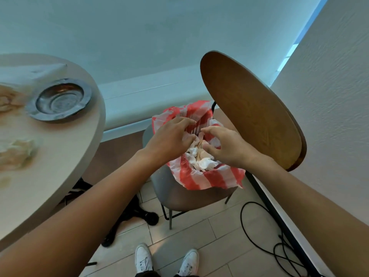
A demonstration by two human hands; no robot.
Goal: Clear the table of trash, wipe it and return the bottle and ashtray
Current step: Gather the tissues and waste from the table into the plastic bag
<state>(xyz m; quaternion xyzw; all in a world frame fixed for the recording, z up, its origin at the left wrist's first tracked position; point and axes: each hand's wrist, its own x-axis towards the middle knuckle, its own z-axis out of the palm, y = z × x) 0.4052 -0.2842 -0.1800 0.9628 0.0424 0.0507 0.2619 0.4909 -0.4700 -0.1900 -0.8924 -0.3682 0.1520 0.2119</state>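
Note:
A red-and-white striped plastic bag (209, 176) sits open on a chair seat (175, 194), holding crumpled white tissues (203, 162). My left hand (169, 136) and my right hand (225, 146) hover over the bag's mouth, fingers loosely curved and spread, holding nothing that I can see. On the round table (65, 156) at the left stands a metal ashtray (60, 99). A crumpled tissue (18, 152) lies near the table's left edge, and stained paper (8, 98) lies beyond the ashtray. No bottle is in view.
The chair's wooden backrest (251, 108) rises just right of my hands. A wall (329, 96) stands at the right. Black cables (279, 246) lie on the tiled floor. The table's dark base (131, 216) is below. My white shoes (142, 258) are at the bottom.

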